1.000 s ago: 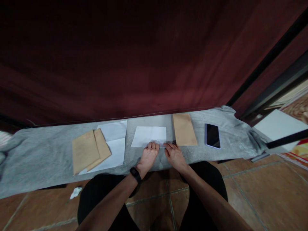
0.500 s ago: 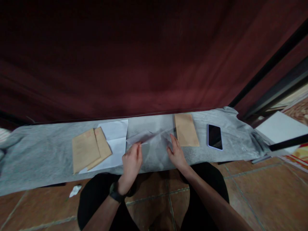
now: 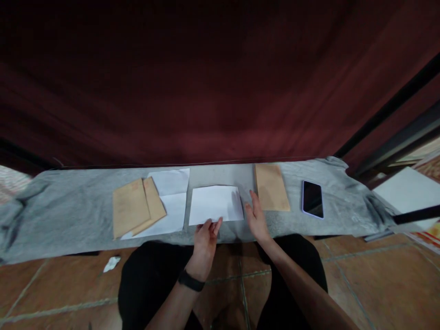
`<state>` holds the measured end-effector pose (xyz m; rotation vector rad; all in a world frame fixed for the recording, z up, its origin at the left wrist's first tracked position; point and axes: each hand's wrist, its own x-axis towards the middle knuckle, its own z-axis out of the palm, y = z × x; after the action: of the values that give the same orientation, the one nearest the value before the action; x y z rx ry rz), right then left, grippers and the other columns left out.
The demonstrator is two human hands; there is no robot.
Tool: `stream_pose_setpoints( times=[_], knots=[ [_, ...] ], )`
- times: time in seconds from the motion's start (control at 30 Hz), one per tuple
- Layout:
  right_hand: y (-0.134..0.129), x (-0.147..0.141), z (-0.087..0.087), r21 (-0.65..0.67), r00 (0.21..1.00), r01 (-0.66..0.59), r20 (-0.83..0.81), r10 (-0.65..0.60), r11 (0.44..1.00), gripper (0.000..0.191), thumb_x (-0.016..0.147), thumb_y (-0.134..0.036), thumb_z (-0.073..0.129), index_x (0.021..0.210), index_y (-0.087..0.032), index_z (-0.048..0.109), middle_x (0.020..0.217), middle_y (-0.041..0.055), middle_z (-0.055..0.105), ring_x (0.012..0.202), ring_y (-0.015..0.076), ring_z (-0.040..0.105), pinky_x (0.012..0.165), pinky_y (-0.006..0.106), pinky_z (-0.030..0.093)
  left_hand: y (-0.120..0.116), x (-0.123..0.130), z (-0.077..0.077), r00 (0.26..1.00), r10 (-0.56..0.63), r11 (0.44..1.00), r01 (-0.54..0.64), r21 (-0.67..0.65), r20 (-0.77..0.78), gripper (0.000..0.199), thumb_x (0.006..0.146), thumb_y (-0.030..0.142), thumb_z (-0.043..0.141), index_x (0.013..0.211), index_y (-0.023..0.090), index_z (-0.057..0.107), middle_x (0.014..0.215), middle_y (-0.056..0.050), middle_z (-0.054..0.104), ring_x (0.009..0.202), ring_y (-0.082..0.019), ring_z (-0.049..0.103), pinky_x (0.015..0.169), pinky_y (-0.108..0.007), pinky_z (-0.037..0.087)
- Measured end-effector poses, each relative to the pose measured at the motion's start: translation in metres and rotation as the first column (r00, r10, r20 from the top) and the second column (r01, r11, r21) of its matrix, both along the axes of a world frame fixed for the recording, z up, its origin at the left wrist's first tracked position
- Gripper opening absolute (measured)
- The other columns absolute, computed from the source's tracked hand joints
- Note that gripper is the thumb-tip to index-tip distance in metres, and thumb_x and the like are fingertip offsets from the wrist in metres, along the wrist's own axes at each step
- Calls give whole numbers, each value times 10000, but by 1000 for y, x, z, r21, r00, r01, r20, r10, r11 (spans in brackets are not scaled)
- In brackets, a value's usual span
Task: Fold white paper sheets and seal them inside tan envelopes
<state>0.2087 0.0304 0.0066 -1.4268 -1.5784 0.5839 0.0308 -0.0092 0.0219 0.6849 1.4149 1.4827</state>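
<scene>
A folded white sheet of paper is in front of me, long side across, over a grey cloth. At its near edge is my left hand, with a dark band on the wrist; the thumb and fingers hold that edge, some fingertips hidden. My right hand is just off the sheet's right end, fingers apart, holding nothing. Close beyond its fingertips lies a stack of brown envelopes. To the left, two more brown envelopes overlap on a creased white sheet.
A phone in a lilac case lies right of the envelope stack. The grey cloth covers a long narrow surface against a dark red curtain. Black bars stand at right. Crumpled white paper is on the tiled floor.
The white paper, blurred and tilted between both hands before, now shows flat and folded. My left hand has shifted right to its near edge; my right hand is clear of it.
</scene>
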Motion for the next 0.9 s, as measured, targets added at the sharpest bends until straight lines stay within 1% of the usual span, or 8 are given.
stream_pose_setpoints(
  times=[0.17, 0.3, 0.4, 0.47, 0.53, 0.6, 0.77, 0.9],
  knots=[
    [-9, -16, 5, 68, 914, -300, 307, 267, 951, 512, 1070, -344, 303, 1559, -206, 369, 1582, 92, 431, 1470, 206, 389, 1210, 446, 365, -5, 10, 6, 932, 82, 976, -4, -217, 354, 144, 852, 99, 554, 801, 228, 514, 802, -43, 727, 896, -220, 758, 936, -472, 598],
    [-14, -32, -4, 24, 819, -345, 497, 288, 938, 478, 1068, -319, 331, 1486, -152, 491, 1570, 123, 442, 1474, 234, 382, 1215, 462, 350, -25, 1, 19, 888, 27, 934, 141, -327, 460, 143, 920, 214, 566, 783, 177, 585, 858, -136, 758, 880, -239, 765, 887, -428, 615],
    [-11, -35, -9, -1, 794, -336, 539, 283, 942, 469, 1071, -315, 324, 1446, -134, 541, 1532, 132, 491, 1457, 237, 412, 1214, 465, 348, -40, -4, 26, 959, -127, 938, 199, -283, 255, 270, 932, 390, 579, 805, 158, 633, 881, -154, 762, 860, -264, 764, 855, -446, 618],
    [-5, -35, -7, -4, 795, -329, 539, 279, 944, 472, 1071, -303, 306, 1443, -134, 543, 1516, 123, 513, 1446, 227, 428, 1211, 460, 352, -39, -2, 27, 962, -247, 965, 233, -124, -113, 362, 956, 485, 523, 968, 162, 687, 1076, -156, 757, 1045, -278, 728, 987, -480, 561],
    [3, -35, -4, -10, 789, -320, 551, 272, 947, 482, 1068, -287, 296, 1461, -122, 520, 1530, 120, 495, 1455, 228, 414, 1216, 459, 340, -24, 3, 25, 793, -269, 946, 325, 5, -546, 440, 993, 491, 447, 1263, 204, 643, 1421, -119, 612, 1365, -252, 531, 1187, -476, 377],
    [10, -38, 0, -30, 757, -326, 590, 280, 945, 491, 1060, -271, 311, 1492, -107, 477, 1566, 118, 442, 1474, 242, 381, 1229, 460, 308, -2, 5, 17, 528, -263, 919, 393, -42, -807, 541, 1025, 459, 356, 1467, 175, 486, 1605, -114, 394, 1511, -244, 311, 1249, -492, 250],
    [15, -43, -5, -86, 664, -334, 686, 299, 939, 506, 1045, -275, 368, 1535, -162, 422, 1608, 91, 374, 1492, 268, 344, 1236, 471, 261, 38, -4, -11, -3, -296, 898, 339, -280, -955, 621, 1034, 472, 320, 1550, 130, 362, 1624, -146, 336, 1535, -273, 242, 1252, -529, 202],
    [13, -41, -13, -68, 651, -311, 712, 265, 948, 505, 1047, -292, 377, 1544, -209, 410, 1624, 79, 343, 1495, 265, 339, 1232, 477, 246, 37, -20, -16, -175, -244, 903, 317, -289, -954, 683, 1014, 546, 365, 1565, 144, 339, 1642, -156, 287, 1541, -285, 219, 1251, -516, 188]
  ],
)
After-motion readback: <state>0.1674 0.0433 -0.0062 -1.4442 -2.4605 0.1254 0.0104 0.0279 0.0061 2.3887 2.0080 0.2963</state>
